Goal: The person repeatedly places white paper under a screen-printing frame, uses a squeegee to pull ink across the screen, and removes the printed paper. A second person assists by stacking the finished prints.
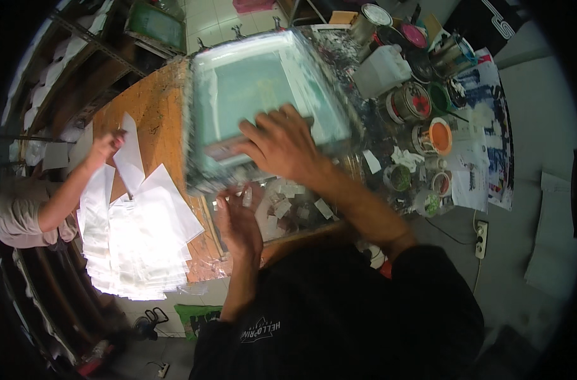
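Observation:
A silk-screen frame (212,82) with a pale green mesh lies in front of me, its edges smeared by motion. My right hand (282,142) is over the near part of the mesh, fingers wrapped round a squeegee (222,149) whose blade lies across the screen. Just below the frame's near edge is my left hand (239,221), palm turned up and fingers apart, holding nothing that I can see. Whether its fingertips touch the frame is unclear. Under the near edge, scraps of paper and tape (282,208) cover the printing surface.
At left, a co-worker's hand (108,145) is above a pile of white sheets (136,240) on the wooden table (155,95). Ink cans (409,101), an orange ink pot (439,135) and a white jerrycan (382,71) crowd the right side. Shelves (60,82) stand far left.

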The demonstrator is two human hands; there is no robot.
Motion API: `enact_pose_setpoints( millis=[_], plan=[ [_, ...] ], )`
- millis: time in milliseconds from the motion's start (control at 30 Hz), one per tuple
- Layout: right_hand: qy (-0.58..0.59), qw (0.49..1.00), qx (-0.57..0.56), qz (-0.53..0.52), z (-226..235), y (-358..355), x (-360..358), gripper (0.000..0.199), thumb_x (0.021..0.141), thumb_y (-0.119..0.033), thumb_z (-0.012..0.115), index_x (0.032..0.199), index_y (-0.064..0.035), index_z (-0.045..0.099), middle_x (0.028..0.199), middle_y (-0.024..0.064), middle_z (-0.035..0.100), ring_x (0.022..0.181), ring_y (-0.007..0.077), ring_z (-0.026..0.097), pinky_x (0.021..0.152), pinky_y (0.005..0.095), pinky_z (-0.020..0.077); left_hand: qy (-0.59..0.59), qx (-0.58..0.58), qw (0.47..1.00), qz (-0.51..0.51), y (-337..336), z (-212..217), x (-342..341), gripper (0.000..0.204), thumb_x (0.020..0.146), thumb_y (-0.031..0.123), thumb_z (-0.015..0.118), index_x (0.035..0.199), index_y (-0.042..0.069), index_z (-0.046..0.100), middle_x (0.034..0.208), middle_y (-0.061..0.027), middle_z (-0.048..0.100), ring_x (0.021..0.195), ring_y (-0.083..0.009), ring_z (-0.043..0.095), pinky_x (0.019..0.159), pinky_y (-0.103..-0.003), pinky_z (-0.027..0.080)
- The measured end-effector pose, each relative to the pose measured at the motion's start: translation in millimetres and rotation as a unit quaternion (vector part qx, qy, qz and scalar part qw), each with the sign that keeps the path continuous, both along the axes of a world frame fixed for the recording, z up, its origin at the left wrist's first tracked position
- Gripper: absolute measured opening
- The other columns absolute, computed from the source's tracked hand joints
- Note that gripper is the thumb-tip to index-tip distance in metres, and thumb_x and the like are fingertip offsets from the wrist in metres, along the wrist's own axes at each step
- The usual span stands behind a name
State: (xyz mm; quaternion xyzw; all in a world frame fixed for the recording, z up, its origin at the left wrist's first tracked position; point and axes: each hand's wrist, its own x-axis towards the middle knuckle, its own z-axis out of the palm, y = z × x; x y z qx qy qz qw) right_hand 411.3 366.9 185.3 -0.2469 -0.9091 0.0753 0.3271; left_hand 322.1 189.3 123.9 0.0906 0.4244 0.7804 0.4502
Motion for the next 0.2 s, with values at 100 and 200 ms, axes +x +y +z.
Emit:
enact_pose_setpoints(
  millis=[100,200],
  plan=[
    [-0.158,0.986,-0.025,-0.037,-70,-23,8,0.057,0.087,-0.024,0.075,0.138,-0.004,0.056,0.1,0.0109,0.062,0.098,0.0268,0.058,0.09,0.045,0.0383,-0.22,-0.129,0.965,-0.064,-19,-14,-1,0.076,0.098,0.039,0.067,0.155,0.005,0.028,0.148,-0.0155,0.04,0.141,-0.0322,0.041,0.112,-0.061,0.035],
    [-0.254,0.964,-0.065,-0.047,-105,-25,8,0.071,0.085,-0.015,0.075,0.15,-0.0038,0.047,0.11,0.0127,0.061,0.106,0.0263,0.056,0.094,0.0456,0.0369,-0.27,-0.211,0.937,-0.067,-23,-80,-7,0.084,0.096,0.051,0.067,0.16,0.017,0.023,0.162,-0.0101,0.026,0.149,-0.0359,0.031,0.116,-0.073,0.022]
  ],
)
